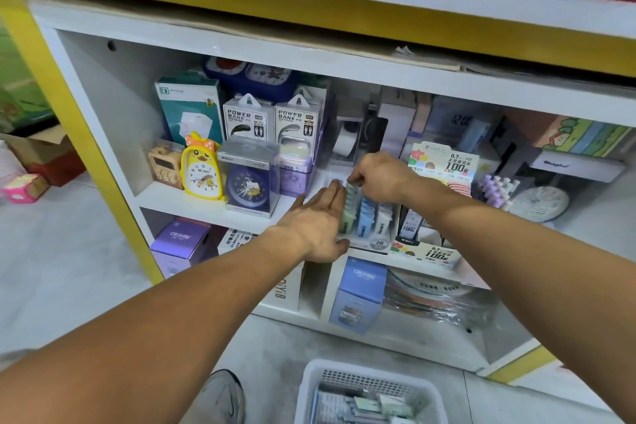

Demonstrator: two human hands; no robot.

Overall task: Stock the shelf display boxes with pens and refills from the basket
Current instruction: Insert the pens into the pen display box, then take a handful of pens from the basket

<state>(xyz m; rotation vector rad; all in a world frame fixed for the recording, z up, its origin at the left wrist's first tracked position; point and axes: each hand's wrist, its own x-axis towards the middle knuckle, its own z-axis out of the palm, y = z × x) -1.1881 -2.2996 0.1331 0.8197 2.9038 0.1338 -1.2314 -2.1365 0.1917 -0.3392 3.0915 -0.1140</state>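
A display box (370, 244) of small refill packs stands on the middle shelf, with green (348, 217), blue (365, 220) and white (383, 222) rows. My left hand (318, 220) lies flat with straight fingers against the box's left side. Above the green row, my right hand (377, 177) has its fingers curled and pinches the top of a refill pack (352, 188). A white basket (370, 392) with more packs sits on the floor below.
Clocks (201, 170) and power bank boxes (246, 120) crowd the shelf to the left. A second display box marked 100 (440, 167) stands at the right. Purple and blue cartons (359, 293) fill the lower shelf. A shoe (223, 396) is beside the basket.
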